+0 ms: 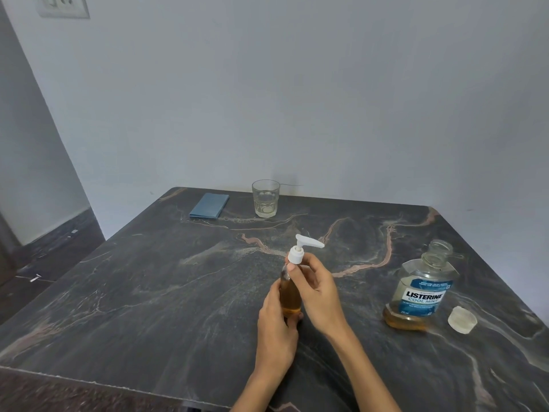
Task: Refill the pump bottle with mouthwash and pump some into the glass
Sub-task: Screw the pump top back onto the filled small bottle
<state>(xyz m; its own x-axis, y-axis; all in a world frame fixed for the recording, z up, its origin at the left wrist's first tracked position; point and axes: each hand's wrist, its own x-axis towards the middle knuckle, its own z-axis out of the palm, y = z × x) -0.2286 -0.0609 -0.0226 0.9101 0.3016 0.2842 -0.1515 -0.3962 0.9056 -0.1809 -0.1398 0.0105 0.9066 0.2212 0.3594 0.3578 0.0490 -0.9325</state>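
A clear pump bottle [289,294] holding amber liquid stands on the dark marble table [148,292] near the middle. My left hand [274,325] wraps its lower body. My right hand [316,285] grips the neck just under the white pump head [303,248], whose nozzle points right. An empty clear glass [265,202] stands at the table's far edge. The uncapped Listerine mouthwash bottle [421,289] stands to the right with a little amber liquid at its bottom. Its clear cap [462,319] lies on the table beside it.
A folded blue cloth [209,206] lies at the far edge, left of the glass. A pale wall rises right behind the table. The table's left edge drops to a dark floor [50,257].
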